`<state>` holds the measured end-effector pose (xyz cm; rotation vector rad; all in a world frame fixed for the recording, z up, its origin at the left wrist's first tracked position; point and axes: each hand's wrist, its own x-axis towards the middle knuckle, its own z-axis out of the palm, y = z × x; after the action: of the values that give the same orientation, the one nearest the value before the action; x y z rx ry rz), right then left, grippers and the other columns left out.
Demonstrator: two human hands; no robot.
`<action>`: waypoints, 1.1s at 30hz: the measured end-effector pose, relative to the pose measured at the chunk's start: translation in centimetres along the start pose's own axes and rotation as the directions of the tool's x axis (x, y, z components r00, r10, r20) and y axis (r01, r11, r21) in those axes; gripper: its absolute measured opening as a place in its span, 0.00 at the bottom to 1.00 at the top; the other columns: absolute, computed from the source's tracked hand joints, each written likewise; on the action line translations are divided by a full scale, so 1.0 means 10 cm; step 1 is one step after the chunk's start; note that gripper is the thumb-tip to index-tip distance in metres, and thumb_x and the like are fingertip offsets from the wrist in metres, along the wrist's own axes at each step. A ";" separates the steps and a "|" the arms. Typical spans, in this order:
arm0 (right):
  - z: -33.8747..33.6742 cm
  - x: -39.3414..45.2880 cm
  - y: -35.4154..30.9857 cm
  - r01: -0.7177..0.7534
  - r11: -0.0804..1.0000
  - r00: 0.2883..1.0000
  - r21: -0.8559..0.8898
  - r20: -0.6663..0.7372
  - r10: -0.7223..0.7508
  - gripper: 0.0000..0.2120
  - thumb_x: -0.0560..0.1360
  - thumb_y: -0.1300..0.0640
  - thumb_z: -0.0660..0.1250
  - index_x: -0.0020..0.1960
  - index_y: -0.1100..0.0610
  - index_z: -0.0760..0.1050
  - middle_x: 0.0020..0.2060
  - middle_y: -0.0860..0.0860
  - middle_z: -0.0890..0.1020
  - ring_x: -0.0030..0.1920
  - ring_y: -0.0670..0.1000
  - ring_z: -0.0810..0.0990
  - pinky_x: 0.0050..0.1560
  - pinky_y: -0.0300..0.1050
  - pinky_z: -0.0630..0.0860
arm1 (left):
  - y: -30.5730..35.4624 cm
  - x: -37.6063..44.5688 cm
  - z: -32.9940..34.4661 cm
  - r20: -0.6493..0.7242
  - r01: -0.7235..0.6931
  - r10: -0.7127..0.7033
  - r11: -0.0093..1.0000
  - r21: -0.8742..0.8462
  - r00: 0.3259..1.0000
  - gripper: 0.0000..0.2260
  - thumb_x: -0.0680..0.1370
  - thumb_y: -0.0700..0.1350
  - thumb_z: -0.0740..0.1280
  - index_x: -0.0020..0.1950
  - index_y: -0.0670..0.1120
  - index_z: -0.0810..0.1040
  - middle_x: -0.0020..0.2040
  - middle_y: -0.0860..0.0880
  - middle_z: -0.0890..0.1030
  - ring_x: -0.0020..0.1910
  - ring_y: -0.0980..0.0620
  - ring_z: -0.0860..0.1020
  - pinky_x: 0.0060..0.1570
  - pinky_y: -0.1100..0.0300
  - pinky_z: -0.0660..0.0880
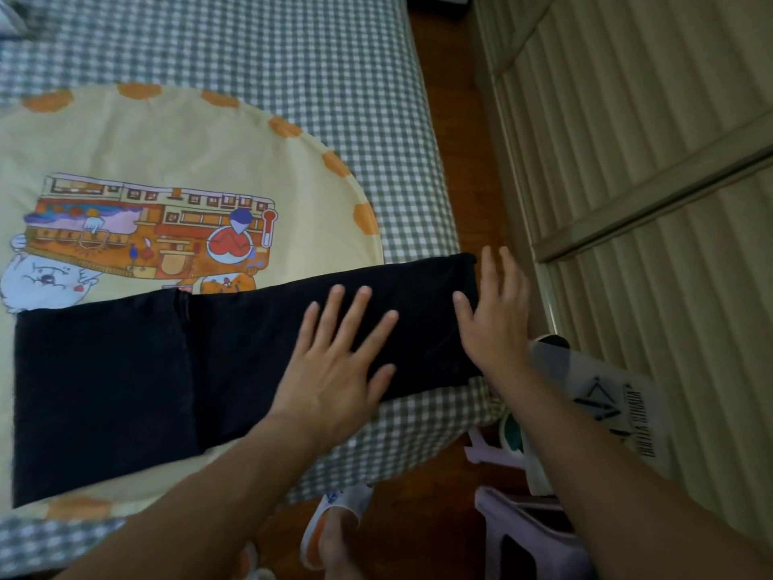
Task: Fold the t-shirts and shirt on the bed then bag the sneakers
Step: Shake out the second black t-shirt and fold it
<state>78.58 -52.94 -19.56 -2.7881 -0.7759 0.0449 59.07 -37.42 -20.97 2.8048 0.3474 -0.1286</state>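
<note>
**Both palms flat on a folded black garment at the bed's corner**

Two bare forearms enter from the bottom edge, cut off above the elbows. Left hand lies flat, fingers straight and spread, pressing the black t-shirt; its grip is open and holds nothing. Right hand is likewise open, fingers straight, resting at the garment's right end, where the cloth meets the bed's edge; whether the palm touches the fabric or hovers just over it is hard to tell.

That black t-shirt lies as a long folded strip across the bed, its left part a doubled panel with a seam visible. It covers the lower part of a yellow printed blanket, hiding the bottom of its cartoon picture.

Below the right forearm, a white printed bag is partly hidden, and what it holds cannot be made out. A foot in a white slipper stands on the wooden floor, beside a lilac stool. The narrow floor strip runs between bed and louvred doors.
</note>
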 end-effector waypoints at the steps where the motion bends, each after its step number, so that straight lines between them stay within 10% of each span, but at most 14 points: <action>1: 0.02 0.05 -0.03 0.183 0.981 0.981 -0.070 -0.055 -0.187 0.30 0.84 0.45 0.57 0.82 0.55 0.54 0.81 0.56 0.55 0.79 0.61 0.54 0.77 0.60 0.56 | 0.12 0.14 0.09 0.031 -0.029 0.028 0.999 0.023 0.999 0.29 0.83 0.65 0.43 0.83 0.58 0.45 0.83 0.46 0.42 0.81 0.41 0.34 0.79 0.38 0.43; 4: 0.23 0.23 0.07 0.472 0.864 0.866 -0.174 0.277 -0.417 0.28 0.85 0.41 0.47 0.82 0.49 0.53 0.82 0.51 0.52 0.81 0.58 0.48 0.79 0.61 0.50 | 0.23 0.34 0.35 0.140 -0.034 0.016 0.992 0.124 0.990 0.30 0.82 0.66 0.38 0.81 0.58 0.36 0.82 0.46 0.35 0.78 0.40 0.28 0.77 0.36 0.36; 7: 0.37 0.44 0.40 0.148 0.977 0.863 -0.154 0.503 -0.051 0.30 0.83 0.36 0.41 0.82 0.45 0.46 0.82 0.47 0.51 0.81 0.58 0.45 0.79 0.60 0.48 | 0.23 0.34 0.41 0.164 -0.023 -0.001 0.989 0.147 0.987 0.29 0.81 0.67 0.35 0.80 0.59 0.32 0.80 0.46 0.31 0.77 0.40 0.27 0.76 0.36 0.35; 12: 0.20 0.75 0.39 0.194 0.981 0.885 0.005 0.431 -0.177 0.27 0.82 0.38 0.57 0.77 0.48 0.64 0.74 0.49 0.67 0.74 0.57 0.58 0.74 0.56 0.60 | 0.21 0.32 0.39 0.141 -0.027 0.011 0.993 0.113 0.990 0.30 0.82 0.67 0.37 0.82 0.59 0.39 0.83 0.46 0.38 0.80 0.40 0.32 0.78 0.36 0.40; 17: -0.13 1.12 0.25 -0.057 0.975 0.753 0.212 0.651 -0.098 0.15 0.76 0.43 0.72 0.45 0.55 0.78 0.44 0.46 0.79 0.49 0.49 0.77 0.44 0.40 0.73 | 0.18 0.25 0.43 0.080 -0.031 0.023 0.995 0.097 0.997 0.29 0.83 0.65 0.42 0.83 0.58 0.47 0.84 0.44 0.45 0.82 0.40 0.41 0.77 0.33 0.48; 20: -0.16 1.18 0.29 -0.414 0.725 0.791 0.551 0.611 -0.012 0.11 0.74 0.51 0.76 0.40 0.53 0.76 0.33 0.44 0.82 0.36 0.44 0.81 0.35 0.35 0.73 | 0.18 0.26 0.46 0.067 -0.028 0.022 0.996 0.082 0.998 0.29 0.83 0.65 0.43 0.83 0.59 0.47 0.84 0.44 0.45 0.82 0.40 0.42 0.76 0.32 0.48; 27: 0.07 0.64 0.53 -0.705 0.306 0.709 0.640 0.650 0.274 0.22 0.80 0.40 0.65 0.69 0.50 0.73 0.56 0.49 0.83 0.57 0.50 0.82 0.61 0.54 0.79 | 0.19 0.30 0.44 0.120 -0.063 0.052 0.995 0.084 0.991 0.28 0.82 0.68 0.41 0.82 0.64 0.43 0.84 0.44 0.43 0.81 0.36 0.39 0.75 0.28 0.47; 33: -0.22 0.06 0.56 -0.664 0.625 0.658 0.410 0.717 0.229 0.22 0.79 0.30 0.55 0.51 0.45 0.79 0.45 0.42 0.83 0.45 0.41 0.82 0.50 0.43 0.76 | 0.49 0.45 0.34 0.146 -0.131 0.112 0.983 0.126 0.983 0.28 0.83 0.66 0.42 0.82 0.62 0.44 0.83 0.45 0.41 0.80 0.34 0.35 0.75 0.29 0.41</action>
<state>82.11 -57.83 -18.81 -2.1565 -0.0139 1.1443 64.51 -42.05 -23.32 2.9210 0.1383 -0.3292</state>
